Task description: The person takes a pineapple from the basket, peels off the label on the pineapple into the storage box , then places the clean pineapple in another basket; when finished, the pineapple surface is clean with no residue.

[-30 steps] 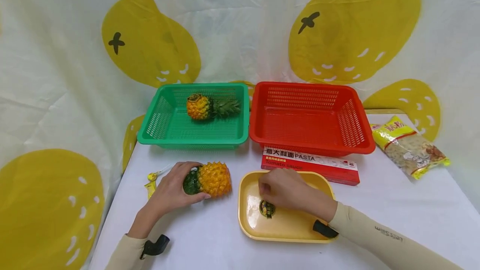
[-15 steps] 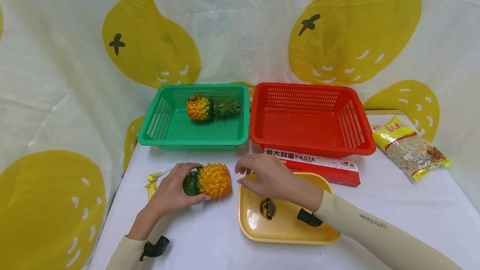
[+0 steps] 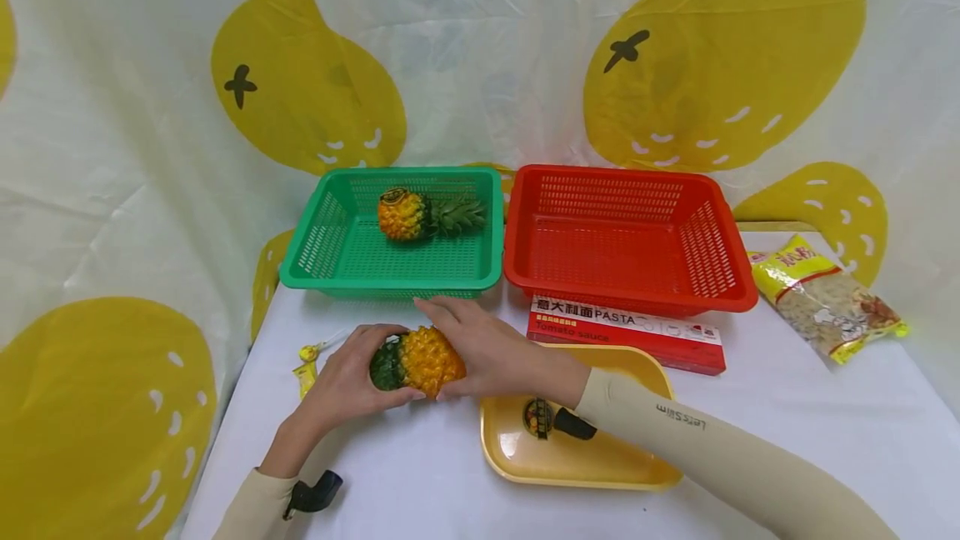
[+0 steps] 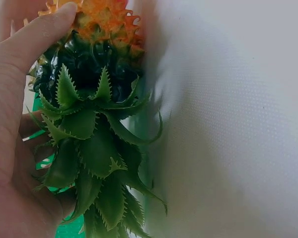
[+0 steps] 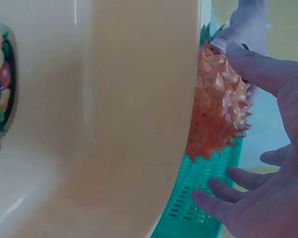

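The toy pineapple (image 3: 420,358) lies on its side on the white table (image 3: 420,490), just in front of the green basket (image 3: 330,269), with a grip at each end. The left hand (image 3: 341,377) has its fingers and thumb curled round the dark green leafy end, and the left wrist view shows the crown (image 4: 97,163) lying in that palm with the thumb across the join between leaves and body. The right hand (image 3: 487,348) lies over the orange, spiky body from the far side; its fingers are nearly straight and spread rather than wrapped, so it touches the fruit more than it clamps it.

By its glossy shell and even moulded spikes it looks like a hollow plastic model, so it should be light and stiff, not soft or easily bruised. The spikes ought to give the fingers purchase, and slipping seems unlikely. The thin serrated leaves look like the weak part: flexible, liable to bend or pull loose. The round body is the safer place to hold, with a palm beneath and fingers round its widest part.

To the right of the right hand sits a yellow tray (image 3: 600,473) with a fruit sticker, a red pasta box (image 3: 626,332) beyond it. A second pineapple (image 3: 427,215) lies in the green basket beyond both hands, the red basket (image 3: 630,298) beside it. A yellow snack bag (image 3: 825,298) lies well off to the right.
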The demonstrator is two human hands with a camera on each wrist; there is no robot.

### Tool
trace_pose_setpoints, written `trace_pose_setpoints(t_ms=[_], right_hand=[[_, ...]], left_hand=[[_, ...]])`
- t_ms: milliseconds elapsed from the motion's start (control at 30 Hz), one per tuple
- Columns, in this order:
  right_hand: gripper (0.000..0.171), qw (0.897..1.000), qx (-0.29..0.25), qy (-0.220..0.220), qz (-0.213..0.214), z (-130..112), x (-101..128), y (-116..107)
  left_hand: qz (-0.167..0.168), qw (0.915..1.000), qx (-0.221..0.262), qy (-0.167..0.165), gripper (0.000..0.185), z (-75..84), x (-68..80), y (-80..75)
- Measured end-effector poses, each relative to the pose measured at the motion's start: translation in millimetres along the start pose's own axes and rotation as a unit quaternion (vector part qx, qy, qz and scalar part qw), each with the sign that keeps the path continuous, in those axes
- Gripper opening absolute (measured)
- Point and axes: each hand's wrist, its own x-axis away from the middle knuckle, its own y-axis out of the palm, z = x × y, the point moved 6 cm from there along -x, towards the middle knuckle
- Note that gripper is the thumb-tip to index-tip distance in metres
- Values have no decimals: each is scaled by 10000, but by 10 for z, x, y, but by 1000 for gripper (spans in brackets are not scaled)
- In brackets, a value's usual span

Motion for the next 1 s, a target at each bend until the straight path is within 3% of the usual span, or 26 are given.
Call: trace_pose_setpoints(t_ms=[167, 500, 1000], right_hand=[[131, 10000, -22, -11, -90, -3, -105, 103], [135, 9996, 9, 43, -285, 28, -208, 232], [122, 9971, -452, 141, -592, 50, -244, 347]], left_hand=[[50, 10000, -10, 55, 91, -8, -5, 6], [109, 9999, -3, 130, 91, -2, -2, 7], [111, 9998, 25, 188, 91, 4, 5, 0]])
